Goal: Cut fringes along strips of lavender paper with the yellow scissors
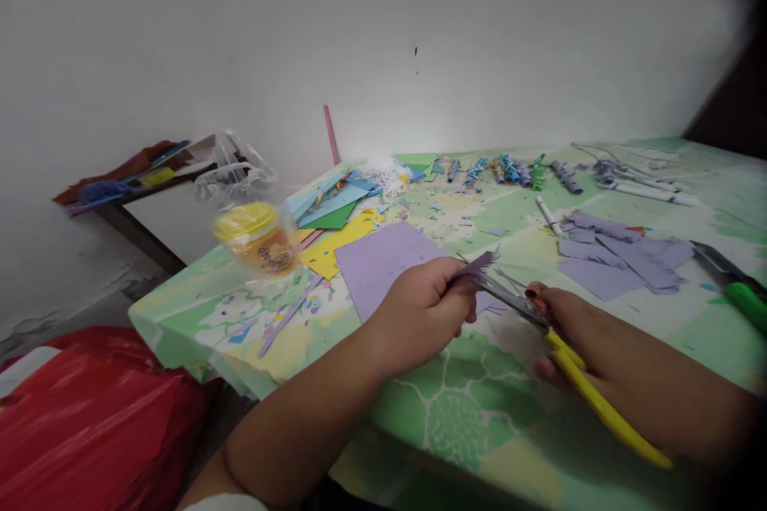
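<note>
My left hand (423, 307) is closed on a strip of purple paper (478, 265) whose edge is cut into a fringe. In my right hand (575, 335) is a pair of scissors (566, 359) with yellow handles, its blades reaching left to the strip. Something small and reddish shows at the right fingertips; I cannot make out what it is. A purple sheet (389, 255) lies behind my left hand. To the right rest several fringed purple paper pieces (617, 251) and a white marker (546, 215).
Rolled fringed papers (509, 168) line the table's back. Coloured sheets (332, 211) and white shredded strands (387, 176) lie back left. A yellow-lidded cup (257, 235) in a plastic bag stands left. A green-handled tool (746, 299) is at right, a red bag (101, 415) below left.
</note>
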Demonstrator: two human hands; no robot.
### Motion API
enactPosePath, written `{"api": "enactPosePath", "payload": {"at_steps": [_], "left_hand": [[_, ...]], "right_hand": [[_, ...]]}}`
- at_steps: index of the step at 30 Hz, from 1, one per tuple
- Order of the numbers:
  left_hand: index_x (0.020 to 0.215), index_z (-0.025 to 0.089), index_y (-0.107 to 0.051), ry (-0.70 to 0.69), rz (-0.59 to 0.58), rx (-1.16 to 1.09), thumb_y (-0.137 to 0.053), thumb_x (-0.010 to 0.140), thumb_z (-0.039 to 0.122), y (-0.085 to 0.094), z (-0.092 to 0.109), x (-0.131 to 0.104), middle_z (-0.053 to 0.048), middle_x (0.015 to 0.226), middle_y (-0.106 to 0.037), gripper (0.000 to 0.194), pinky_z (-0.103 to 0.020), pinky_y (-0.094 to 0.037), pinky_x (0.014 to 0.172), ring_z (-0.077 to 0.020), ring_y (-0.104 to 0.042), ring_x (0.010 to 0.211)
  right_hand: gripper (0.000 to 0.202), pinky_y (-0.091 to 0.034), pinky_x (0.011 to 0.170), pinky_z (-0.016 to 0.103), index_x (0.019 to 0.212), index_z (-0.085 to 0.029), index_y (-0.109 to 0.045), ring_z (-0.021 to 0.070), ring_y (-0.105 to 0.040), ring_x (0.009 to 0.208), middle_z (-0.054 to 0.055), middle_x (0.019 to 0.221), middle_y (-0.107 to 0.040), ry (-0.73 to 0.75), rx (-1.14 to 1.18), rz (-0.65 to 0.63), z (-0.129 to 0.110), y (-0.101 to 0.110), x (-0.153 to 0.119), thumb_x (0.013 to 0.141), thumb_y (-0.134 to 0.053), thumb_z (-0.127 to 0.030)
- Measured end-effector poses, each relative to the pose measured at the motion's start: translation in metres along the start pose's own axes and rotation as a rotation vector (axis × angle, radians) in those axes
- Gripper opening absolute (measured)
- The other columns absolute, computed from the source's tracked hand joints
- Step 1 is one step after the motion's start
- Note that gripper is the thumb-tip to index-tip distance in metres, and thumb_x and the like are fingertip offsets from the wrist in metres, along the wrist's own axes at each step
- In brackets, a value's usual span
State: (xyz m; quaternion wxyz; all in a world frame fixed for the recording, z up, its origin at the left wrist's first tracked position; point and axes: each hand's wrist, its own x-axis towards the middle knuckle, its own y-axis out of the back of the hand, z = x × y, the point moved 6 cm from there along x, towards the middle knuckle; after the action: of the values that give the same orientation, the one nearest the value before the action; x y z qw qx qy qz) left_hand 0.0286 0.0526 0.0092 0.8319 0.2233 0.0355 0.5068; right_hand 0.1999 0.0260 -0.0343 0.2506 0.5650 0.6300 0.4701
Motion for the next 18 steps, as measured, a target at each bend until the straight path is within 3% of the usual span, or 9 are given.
{"api": "enactPosePath", "payload": {"at_steps": [3, 10, 18], "left_hand": [[0.064, 0.018, -0.048, -0.027, -0.034, 0.087, -0.041, 0.079, 0.016, -0.0028, 0.0045, -0.0008, 0.006, 0.055, -0.048, 0.017, -0.02, -0.035, 0.053, -0.006, -0.046, 0.049], [0.064, 0.019, -0.046, -0.055, -0.038, 0.095, -0.039, 0.08, 0.013, -0.0067, 0.0065, -0.0015, 0.006, 0.055, -0.048, 0.018, -0.021, -0.036, 0.058, -0.0073, -0.047, 0.054], [0.06, 0.019, -0.045, -0.093, -0.043, 0.212, -0.041, 0.08, 0.016, -0.0072, 0.0085, -0.003, 0.005, 0.053, -0.047, 0.021, -0.022, -0.035, 0.056, -0.0082, -0.045, 0.051]], "right_hand": [[0.048, -0.053, 0.084, 0.049, 0.112, -0.019, -0.052, 0.0353, -0.062, 0.105, 0.018, 0.115, -0.065, -0.016, 0.04, -0.104, -0.0012, -0.0046, -0.0001, 0.076, -0.049, -0.049], [0.048, -0.053, 0.083, 0.049, 0.111, -0.02, -0.051, 0.0375, -0.061, 0.106, 0.016, 0.108, -0.067, -0.034, 0.069, -0.096, -0.0035, -0.0039, -0.0007, 0.073, -0.051, -0.05], [0.054, -0.051, 0.087, 0.046, 0.118, -0.019, -0.049, 0.0346, -0.061, 0.107, 0.017, 0.119, -0.063, -0.016, 0.084, -0.093, -0.0037, -0.0029, -0.0028, 0.073, -0.052, -0.048]]}}
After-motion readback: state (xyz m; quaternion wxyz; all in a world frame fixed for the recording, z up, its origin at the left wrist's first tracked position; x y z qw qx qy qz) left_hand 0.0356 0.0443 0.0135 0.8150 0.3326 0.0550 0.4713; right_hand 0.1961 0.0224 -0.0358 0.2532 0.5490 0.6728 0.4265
